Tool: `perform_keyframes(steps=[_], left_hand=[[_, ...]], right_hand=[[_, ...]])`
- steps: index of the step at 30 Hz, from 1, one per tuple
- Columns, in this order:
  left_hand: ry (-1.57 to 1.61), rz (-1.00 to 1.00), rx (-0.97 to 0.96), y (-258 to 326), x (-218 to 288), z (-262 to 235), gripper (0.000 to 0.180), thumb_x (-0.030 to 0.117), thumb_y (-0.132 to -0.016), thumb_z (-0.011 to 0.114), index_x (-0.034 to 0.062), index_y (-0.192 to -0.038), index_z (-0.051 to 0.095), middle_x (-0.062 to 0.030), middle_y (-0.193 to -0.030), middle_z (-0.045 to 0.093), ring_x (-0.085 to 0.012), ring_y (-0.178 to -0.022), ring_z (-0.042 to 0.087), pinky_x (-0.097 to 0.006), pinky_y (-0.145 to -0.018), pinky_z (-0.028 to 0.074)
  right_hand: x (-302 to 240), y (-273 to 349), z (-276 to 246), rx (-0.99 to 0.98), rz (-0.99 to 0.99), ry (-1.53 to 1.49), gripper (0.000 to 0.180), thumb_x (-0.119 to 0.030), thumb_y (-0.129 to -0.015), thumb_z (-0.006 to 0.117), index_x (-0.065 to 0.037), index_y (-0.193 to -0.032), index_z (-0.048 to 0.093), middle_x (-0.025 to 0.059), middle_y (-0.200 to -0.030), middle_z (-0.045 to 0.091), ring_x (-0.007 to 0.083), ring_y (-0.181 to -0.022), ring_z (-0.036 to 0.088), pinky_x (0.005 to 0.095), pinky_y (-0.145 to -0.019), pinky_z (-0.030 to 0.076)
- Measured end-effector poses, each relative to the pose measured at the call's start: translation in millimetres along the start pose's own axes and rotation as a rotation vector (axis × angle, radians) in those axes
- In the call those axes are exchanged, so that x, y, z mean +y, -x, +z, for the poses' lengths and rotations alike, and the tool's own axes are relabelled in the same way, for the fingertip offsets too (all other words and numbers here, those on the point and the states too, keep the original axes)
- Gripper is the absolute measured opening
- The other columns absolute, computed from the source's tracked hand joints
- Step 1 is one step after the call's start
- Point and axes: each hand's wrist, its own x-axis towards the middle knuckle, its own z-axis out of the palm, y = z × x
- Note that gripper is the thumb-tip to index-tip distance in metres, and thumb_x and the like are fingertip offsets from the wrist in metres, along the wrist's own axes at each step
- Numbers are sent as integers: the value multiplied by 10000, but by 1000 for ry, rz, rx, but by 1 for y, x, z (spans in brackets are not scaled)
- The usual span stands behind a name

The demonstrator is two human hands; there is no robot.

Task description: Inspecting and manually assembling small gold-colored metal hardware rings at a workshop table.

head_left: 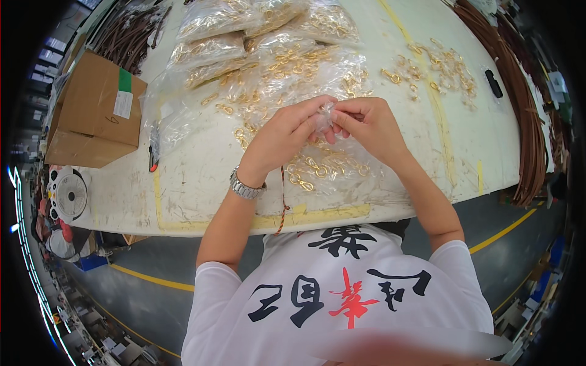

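Note:
Above the middle of the table, my left hand [292, 127] and my right hand [367, 124] meet over a small crumpled clear plastic bag [324, 116]. Fingers of both hands pinch it; whatever is inside cannot be made out. Gold snap hooks [314, 166] lie on clear plastic just below my hands. Beyond my fingers, more gold hooks [293, 64] spread over plastic sheeting. A loose group of gold hooks in small clear wraps [442, 64] is to the right.
Filled clear bags [207, 50] are piled at the back. A cardboard box [101, 110] and a white fan [71, 195] stand left, near a cutter [153, 160]. Brown straps [530, 122] hang along the right edge, beside a black object [493, 83]. A twisted cord [284, 201] crosses the front edge.

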Motion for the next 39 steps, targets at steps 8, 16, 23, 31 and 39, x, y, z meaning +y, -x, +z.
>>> perform_keyframes(steps=[8, 16, 23, 31, 39], left_hand=[[183, -51, 73, -8, -12, 18, 285, 89, -1067, 476, 2, -1270, 655, -64, -844, 718, -119, -659, 553, -249, -662, 491], [-112, -87, 273, -6, -15, 13, 240, 100, -1046, 513, 2, -1155, 702, -78, -747, 688, -147, -619, 600, -295, -625, 494], [-81, -51, 438, -6, -12, -7, 238, 139, -1045, 546, 12, -1083, 744, -26, -681, 653, -97, -604, 552, -287, -604, 447], [-122, -92, 457, -5, -19, -12, 243, 163, -1059, 576, 25, -1085, 774, 25, -694, 638, -31, -634, 513, -222, -578, 387], [-141, 58, 516, 1, -37, -14, 252, 189, -1033, 602, 20, -1050, 787, -6, -663, 666, -46, -552, 493, -256, -530, 380]], right_hand=[[1, 0, 8, 65, 2, -85, 183, -93, -1011, 655, 51, -1041, 764, 53, -755, 719, 70, -650, 612, 252, -626, 522], [-11, -7, -20, 114, 28, 170, 170, -96, -991, 662, 43, -1018, 756, 63, -776, 732, 106, -678, 657, 268, -657, 538], [-41, 28, -71, 352, -313, 711, 277, -44, -963, 658, -65, -1226, 744, 137, -1227, 743, 308, -1129, 698, 391, -982, 541], [-168, 112, 40, -618, -799, -223, 292, -110, -994, 659, 89, -1202, 707, 217, -1238, 699, 403, -1043, 692, 425, -906, 577], [-208, 120, 15, -646, -963, -62, 169, -92, -946, 691, 28, -1064, 706, 144, -998, 760, 269, -928, 735, 323, -739, 592]])
